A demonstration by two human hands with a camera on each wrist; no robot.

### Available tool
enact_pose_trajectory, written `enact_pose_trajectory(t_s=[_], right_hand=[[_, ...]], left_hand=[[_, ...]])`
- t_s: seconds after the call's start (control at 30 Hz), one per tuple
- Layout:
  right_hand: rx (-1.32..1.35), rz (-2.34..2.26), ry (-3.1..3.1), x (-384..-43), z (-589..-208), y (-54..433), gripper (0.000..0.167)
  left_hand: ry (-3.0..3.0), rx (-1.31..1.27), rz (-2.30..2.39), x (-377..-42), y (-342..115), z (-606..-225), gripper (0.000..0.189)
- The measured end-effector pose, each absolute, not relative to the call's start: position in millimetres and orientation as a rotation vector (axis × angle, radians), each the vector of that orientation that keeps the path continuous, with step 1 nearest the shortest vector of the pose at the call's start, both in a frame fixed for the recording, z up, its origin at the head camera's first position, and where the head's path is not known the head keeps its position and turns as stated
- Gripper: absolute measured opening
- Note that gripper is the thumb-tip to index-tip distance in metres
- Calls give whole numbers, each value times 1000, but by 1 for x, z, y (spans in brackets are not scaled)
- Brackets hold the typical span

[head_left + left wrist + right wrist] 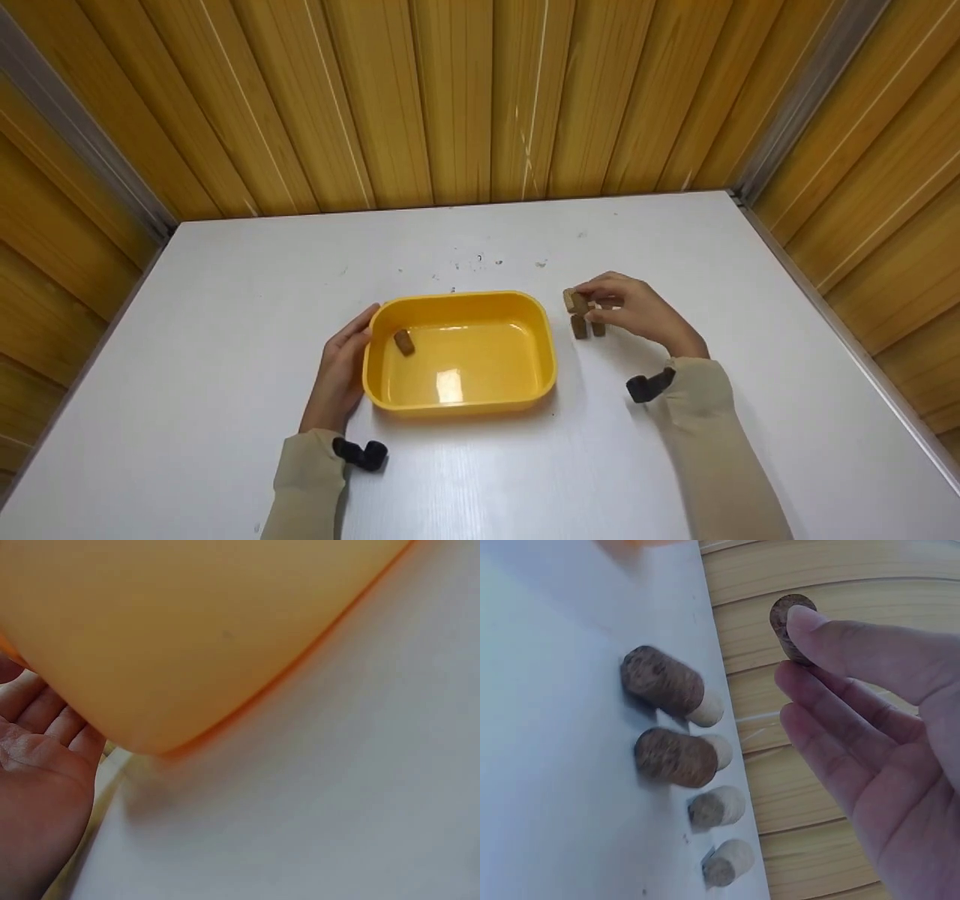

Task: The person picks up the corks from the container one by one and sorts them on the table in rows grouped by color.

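Observation:
A brown cork (781,619) is pinched between the thumb and fingers of my right hand (634,306), off the table in the right wrist view. Below that hand, several more corks (673,757) stand close together on the white table, some dark brown and some paler. The yellow plastic tub (465,409) sits left of them, and a single cork (404,342) lies inside near its left wall. My left hand (345,371) rests against the tub's outer left side, fingers extended along the wall. The tub partly hides its fingertips in the left wrist view.
The white table (480,480) carries small dark marks beyond the tub. Yellow wood-patterned panels (457,97) stand behind its far edge and at both sides. Each sleeve has a small black device (360,454) at the cuff.

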State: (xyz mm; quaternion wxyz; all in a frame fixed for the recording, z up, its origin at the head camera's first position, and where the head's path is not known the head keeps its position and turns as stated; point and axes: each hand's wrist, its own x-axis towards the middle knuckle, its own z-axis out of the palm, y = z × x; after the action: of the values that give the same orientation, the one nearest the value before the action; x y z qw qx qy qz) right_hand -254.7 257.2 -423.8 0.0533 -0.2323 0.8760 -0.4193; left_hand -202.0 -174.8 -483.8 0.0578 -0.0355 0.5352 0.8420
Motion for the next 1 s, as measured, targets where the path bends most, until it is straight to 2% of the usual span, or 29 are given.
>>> enact_pose_trajectory(t_s=[1.0], right_hand=[[-522,-1267,2699,-247,-447,293,45]], left_hand=[[1673,-92,2537,-202,-175,-485,48]])
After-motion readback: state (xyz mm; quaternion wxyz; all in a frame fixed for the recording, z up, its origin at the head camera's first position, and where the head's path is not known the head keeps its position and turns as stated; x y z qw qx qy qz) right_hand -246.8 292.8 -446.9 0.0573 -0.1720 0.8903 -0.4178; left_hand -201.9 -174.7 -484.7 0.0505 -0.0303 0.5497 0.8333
